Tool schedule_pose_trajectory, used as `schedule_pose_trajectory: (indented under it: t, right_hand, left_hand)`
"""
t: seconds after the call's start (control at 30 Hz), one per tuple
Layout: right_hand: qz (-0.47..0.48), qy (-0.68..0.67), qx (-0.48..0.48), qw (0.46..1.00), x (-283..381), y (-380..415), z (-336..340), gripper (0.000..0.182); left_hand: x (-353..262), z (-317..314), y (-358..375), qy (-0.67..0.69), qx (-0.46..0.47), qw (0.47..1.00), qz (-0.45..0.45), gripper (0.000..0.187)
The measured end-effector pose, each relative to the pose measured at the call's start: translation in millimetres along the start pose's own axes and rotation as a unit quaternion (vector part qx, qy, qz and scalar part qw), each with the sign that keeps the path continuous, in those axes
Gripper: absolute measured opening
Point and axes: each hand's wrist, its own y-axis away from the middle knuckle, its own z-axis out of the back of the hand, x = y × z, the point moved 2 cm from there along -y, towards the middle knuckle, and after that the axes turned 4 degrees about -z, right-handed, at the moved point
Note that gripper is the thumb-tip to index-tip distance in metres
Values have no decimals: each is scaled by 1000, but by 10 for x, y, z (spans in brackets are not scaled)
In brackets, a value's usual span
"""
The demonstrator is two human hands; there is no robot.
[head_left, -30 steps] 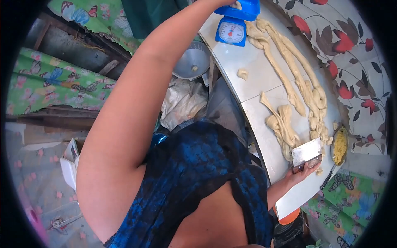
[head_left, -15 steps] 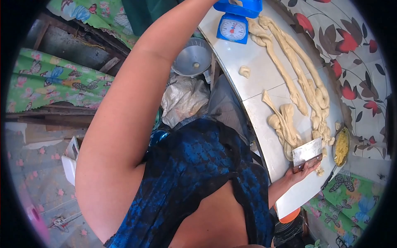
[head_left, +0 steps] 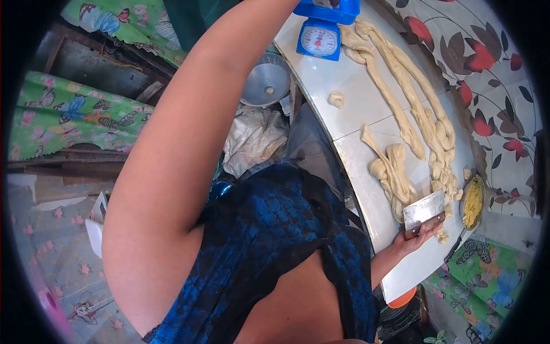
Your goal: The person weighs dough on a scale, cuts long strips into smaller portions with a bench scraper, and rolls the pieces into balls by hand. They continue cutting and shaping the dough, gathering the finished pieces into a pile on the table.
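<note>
My right hand [head_left: 413, 241] is closed around the wooden handle of a dough scraper [head_left: 424, 213]. The metal blade points away from me, beside the near ends of the dough on the table. Long ropes of pale dough [head_left: 395, 97] stretch along the tabletop, with a folded clump of dough [head_left: 397, 172] next to the blade. A small dough piece [head_left: 336, 100] lies apart from them. My left arm reaches up past the top edge, so that hand is out of the picture. Nearest to it stands a blue kitchen scale [head_left: 318, 40], its tray [head_left: 344, 10] partly cut off.
On the right side of the white table [head_left: 355, 137] sits a dish of yellow filling or spread [head_left: 473, 203]. A metal bowl [head_left: 266, 83] and a crumpled plastic sack [head_left: 255, 140] are below the table's left edge. Floral sheeting [head_left: 487, 86] borders the far side.
The view has shifted slightly, and the left arm and scale sit a little further left in it. The right hand keeps its hold on the dough scraper.
</note>
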Motion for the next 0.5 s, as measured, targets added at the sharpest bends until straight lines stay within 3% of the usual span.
schedule_pose_trajectory:
  t: [0.1, 0.5]
  right_hand:
    - [-1, -3, 0, 1000, -3, -3, 3, 82]
    - [-15, -26, 11, 999, -31, -27, 19, 82]
  left_hand:
    - [84, -78, -117, -83, 50, 995, -18, 47]
    - [226, -178, -145, -87, 96, 990, -60, 43]
